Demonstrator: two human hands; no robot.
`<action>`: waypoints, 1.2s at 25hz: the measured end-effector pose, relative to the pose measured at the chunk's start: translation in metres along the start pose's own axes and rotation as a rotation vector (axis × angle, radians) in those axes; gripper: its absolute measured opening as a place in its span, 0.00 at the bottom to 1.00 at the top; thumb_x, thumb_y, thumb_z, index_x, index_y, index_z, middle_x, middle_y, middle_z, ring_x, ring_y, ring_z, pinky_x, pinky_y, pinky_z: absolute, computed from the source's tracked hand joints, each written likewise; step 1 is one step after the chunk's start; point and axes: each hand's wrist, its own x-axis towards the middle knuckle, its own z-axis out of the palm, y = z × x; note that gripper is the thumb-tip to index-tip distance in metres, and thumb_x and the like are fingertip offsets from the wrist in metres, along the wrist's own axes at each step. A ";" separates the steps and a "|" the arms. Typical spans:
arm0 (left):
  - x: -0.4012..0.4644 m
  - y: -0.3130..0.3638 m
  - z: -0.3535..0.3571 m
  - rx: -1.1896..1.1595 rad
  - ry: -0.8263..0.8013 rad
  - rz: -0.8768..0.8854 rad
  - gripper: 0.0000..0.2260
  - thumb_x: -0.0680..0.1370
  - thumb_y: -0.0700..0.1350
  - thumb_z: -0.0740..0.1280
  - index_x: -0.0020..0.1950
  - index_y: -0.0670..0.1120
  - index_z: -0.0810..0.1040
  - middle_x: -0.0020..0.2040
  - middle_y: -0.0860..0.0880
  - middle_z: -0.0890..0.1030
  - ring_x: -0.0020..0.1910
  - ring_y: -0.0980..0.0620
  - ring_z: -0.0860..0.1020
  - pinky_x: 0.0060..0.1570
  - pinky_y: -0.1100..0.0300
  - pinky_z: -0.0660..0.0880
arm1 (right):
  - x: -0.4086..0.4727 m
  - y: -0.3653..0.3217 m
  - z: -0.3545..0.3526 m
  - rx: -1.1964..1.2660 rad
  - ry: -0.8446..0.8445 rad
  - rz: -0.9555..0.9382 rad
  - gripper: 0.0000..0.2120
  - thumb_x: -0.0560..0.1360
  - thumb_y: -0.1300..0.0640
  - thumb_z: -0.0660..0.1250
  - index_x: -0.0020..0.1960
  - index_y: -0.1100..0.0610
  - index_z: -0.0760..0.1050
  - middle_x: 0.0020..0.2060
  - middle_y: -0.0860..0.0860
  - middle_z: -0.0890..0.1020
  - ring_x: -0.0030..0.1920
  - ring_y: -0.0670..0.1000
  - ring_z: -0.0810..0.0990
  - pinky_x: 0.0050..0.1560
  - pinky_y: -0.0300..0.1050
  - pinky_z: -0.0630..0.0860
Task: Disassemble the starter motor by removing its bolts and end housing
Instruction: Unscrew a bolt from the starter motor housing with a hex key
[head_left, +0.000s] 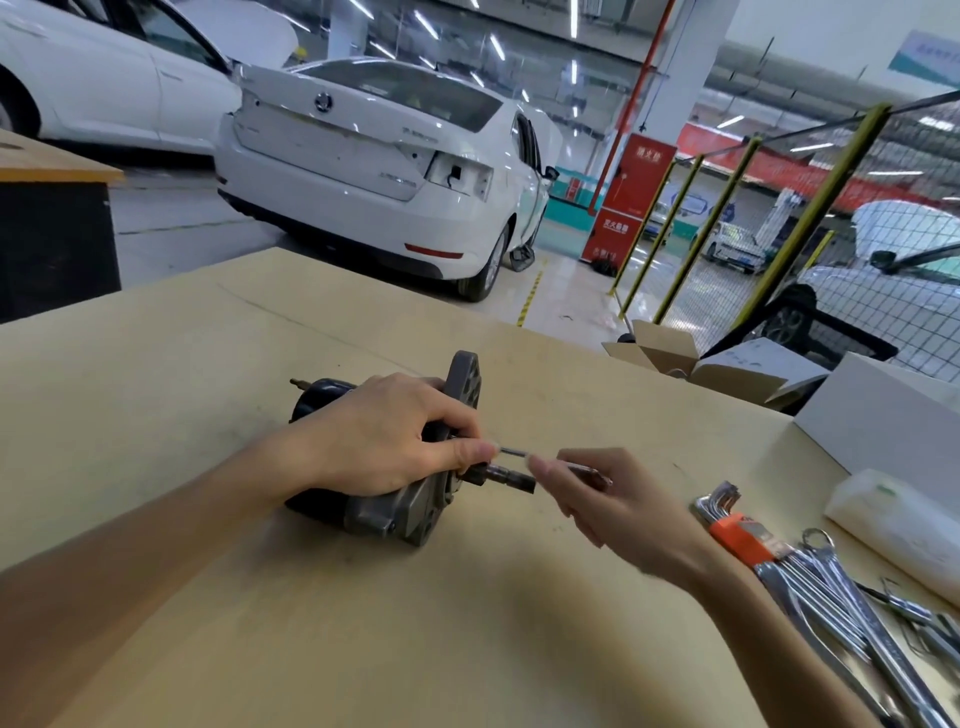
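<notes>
The starter motor (400, 512) lies on its side on the wooden workbench (363, 623), its black body to the left and its grey end housing (464, 382) with the shaft (511, 476) pointing right. My left hand (387, 439) lies over the motor and its fingers curl round the body by the housing. A thin long bolt (514, 452) sticks out of the housing to the right. My right hand (618, 506) pinches this bolt at its outer end, just above the shaft.
A set of hex keys in an orange holder (740, 535) and several chrome wrenches (841, 597) lie at the right of the bench. A white roll (898, 525), a white box (883, 421) and an open cardboard box (691, 364) stand further right. White cars are parked behind.
</notes>
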 end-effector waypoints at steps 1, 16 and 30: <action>0.000 0.000 0.000 -0.003 0.000 -0.001 0.18 0.72 0.71 0.56 0.45 0.63 0.81 0.39 0.56 0.76 0.43 0.60 0.74 0.38 0.65 0.63 | -0.004 0.003 0.002 0.056 0.007 -0.039 0.29 0.73 0.30 0.61 0.33 0.55 0.72 0.26 0.49 0.69 0.27 0.48 0.67 0.31 0.46 0.65; -0.004 0.001 -0.001 -0.075 0.003 -0.028 0.16 0.72 0.70 0.59 0.46 0.64 0.81 0.45 0.60 0.77 0.46 0.60 0.76 0.47 0.60 0.72 | -0.018 -0.003 -0.006 0.832 -0.062 0.093 0.13 0.74 0.54 0.61 0.35 0.60 0.75 0.26 0.53 0.68 0.23 0.51 0.67 0.21 0.39 0.63; -0.006 -0.002 -0.005 -0.096 -0.019 -0.064 0.17 0.71 0.71 0.60 0.45 0.64 0.82 0.44 0.58 0.75 0.47 0.59 0.75 0.51 0.58 0.72 | -0.016 0.017 -0.001 -0.805 0.468 -0.687 0.12 0.78 0.57 0.65 0.44 0.63 0.83 0.34 0.53 0.83 0.36 0.54 0.83 0.35 0.51 0.81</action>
